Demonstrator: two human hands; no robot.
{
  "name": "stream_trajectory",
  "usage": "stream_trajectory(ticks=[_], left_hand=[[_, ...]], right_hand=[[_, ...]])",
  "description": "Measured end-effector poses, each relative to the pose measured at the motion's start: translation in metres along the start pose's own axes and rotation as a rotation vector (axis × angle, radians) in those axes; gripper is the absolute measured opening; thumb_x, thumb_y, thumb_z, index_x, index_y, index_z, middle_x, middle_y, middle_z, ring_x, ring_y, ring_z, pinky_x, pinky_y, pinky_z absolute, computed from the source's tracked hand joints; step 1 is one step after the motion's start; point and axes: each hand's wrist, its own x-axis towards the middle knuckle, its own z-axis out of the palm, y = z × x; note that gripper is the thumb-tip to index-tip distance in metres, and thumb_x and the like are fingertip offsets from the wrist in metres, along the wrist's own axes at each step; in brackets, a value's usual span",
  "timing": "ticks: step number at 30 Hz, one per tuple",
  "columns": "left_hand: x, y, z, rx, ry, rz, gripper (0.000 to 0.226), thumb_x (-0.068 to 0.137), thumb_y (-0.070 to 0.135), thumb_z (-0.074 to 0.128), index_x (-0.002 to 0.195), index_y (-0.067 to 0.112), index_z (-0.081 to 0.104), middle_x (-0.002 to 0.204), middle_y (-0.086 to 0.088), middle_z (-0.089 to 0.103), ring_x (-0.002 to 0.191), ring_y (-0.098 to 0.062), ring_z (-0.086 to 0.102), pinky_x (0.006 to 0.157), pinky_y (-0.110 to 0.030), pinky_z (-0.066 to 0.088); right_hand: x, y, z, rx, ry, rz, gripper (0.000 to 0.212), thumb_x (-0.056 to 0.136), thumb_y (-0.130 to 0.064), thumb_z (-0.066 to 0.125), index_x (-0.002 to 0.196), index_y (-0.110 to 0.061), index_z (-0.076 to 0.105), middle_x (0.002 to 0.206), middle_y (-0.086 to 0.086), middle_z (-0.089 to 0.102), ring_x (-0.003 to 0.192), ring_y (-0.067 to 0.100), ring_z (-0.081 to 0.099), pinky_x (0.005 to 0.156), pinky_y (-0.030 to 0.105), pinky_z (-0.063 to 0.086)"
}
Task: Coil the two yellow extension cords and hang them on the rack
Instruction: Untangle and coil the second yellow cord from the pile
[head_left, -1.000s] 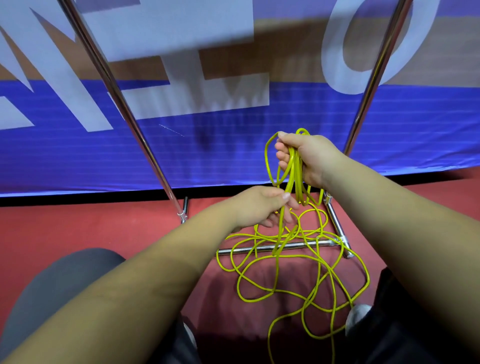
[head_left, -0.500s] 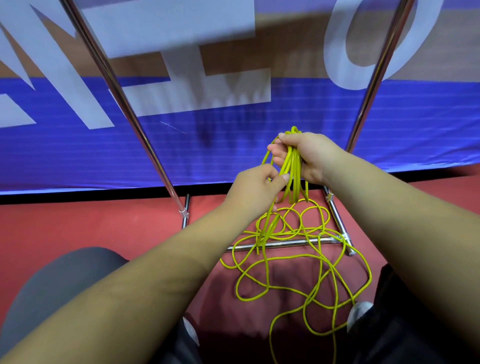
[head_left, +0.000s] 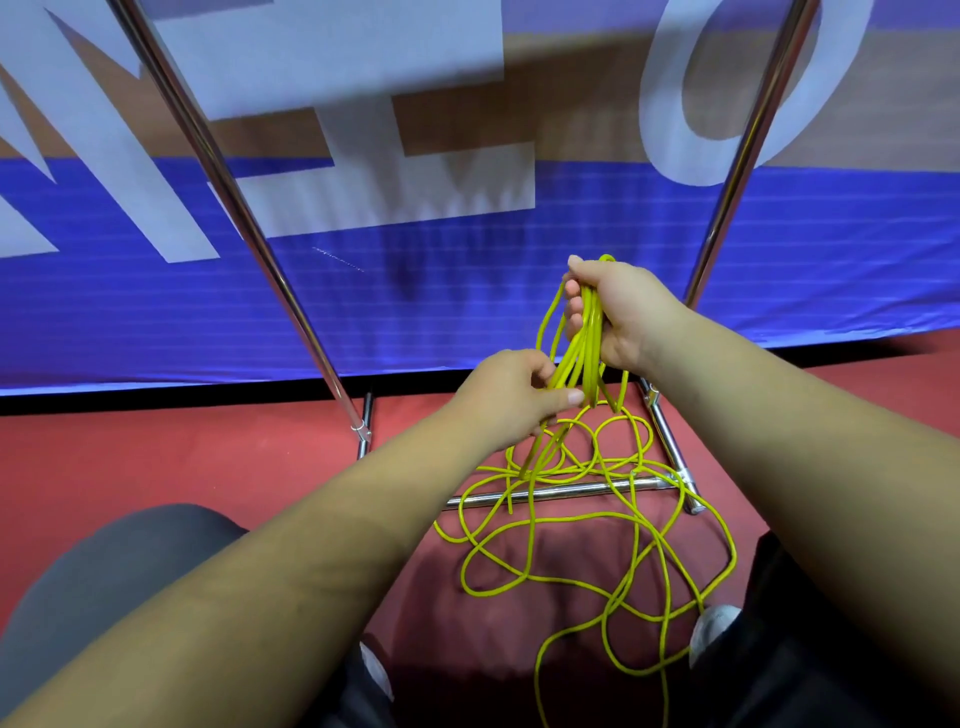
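Observation:
A thin yellow extension cord (head_left: 582, 525) lies in loose tangled loops on the red floor, over the rack's base bar. My right hand (head_left: 618, 312) grips a bundle of several coiled loops at their top, held up above the floor. My left hand (head_left: 511, 397) is just below it, fingers and thumb closed around the hanging strands of the same bundle. The chrome rack (head_left: 550, 492) stands in front of me, its two slanted uprights rising left and right. I cannot tell a second cord apart from the tangle.
A blue, brown and white banner (head_left: 415, 291) hangs right behind the rack. The rack's left upright (head_left: 291, 291) and right upright (head_left: 727, 197) frame my hands. My knees and shoes (head_left: 714, 631) sit at the bottom, close to the loops.
My left hand rose to the bundle with a strand, then slid back down the hanging strands. My right hand stayed in place gripping the loops; floor loops shifted slightly.

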Motion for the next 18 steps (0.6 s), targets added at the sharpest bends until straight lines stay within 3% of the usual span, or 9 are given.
stream_trajectory(ticks=[3,7,11,15,18], left_hand=[[0.002,0.0,0.004,-0.008,0.091,0.003,0.036,0.079,0.042,0.087,0.077,0.016,0.062,0.071,-0.003,0.074,0.069,-0.025,0.073,0.073,-0.046,0.06],[0.0,0.001,0.005,0.087,0.182,0.01,0.04,0.072,0.051,0.088,0.08,0.022,0.061,0.074,0.004,0.071,0.071,-0.017,0.068,0.072,-0.042,0.056],[-0.001,-0.004,0.012,0.176,0.195,-0.069,0.072,0.064,0.058,0.091,0.106,0.016,0.051,0.107,0.001,0.054,0.089,-0.02,0.058,0.069,-0.035,0.042],[0.001,-0.039,0.028,0.258,-0.022,-0.337,0.099,0.071,0.059,0.087,0.139,0.005,0.041,0.142,-0.014,0.04,0.125,-0.03,0.053,0.097,-0.031,0.046],[-0.001,-0.067,0.04,0.314,-0.336,-0.248,0.092,0.084,0.058,0.077,0.158,0.022,0.036,0.161,-0.02,0.028,0.146,-0.035,0.039,0.116,-0.035,0.037]], right_hand=[[0.003,0.002,-0.001,0.007,-0.01,0.032,0.027,0.107,-0.034,0.06,0.096,-0.009,0.059,0.061,-0.006,0.045,0.043,0.006,0.045,0.038,0.02,0.038],[0.003,0.0,-0.002,-0.021,-0.016,0.054,0.025,0.108,-0.027,0.054,0.094,-0.008,0.062,0.055,-0.009,0.039,0.038,0.003,0.039,0.034,0.018,0.033],[-0.002,-0.009,-0.001,-0.039,-0.078,0.045,0.024,0.109,-0.022,0.049,0.092,-0.009,0.06,0.055,-0.01,0.033,0.036,0.002,0.03,0.032,0.017,0.024],[-0.008,-0.021,-0.004,-0.036,-0.14,0.056,0.022,0.108,-0.023,0.049,0.094,-0.01,0.061,0.056,-0.011,0.031,0.037,0.002,0.027,0.032,0.017,0.02],[-0.018,-0.03,-0.006,0.006,-0.214,0.085,0.021,0.108,-0.024,0.049,0.097,-0.01,0.062,0.056,-0.012,0.03,0.035,0.002,0.027,0.031,0.016,0.019]])
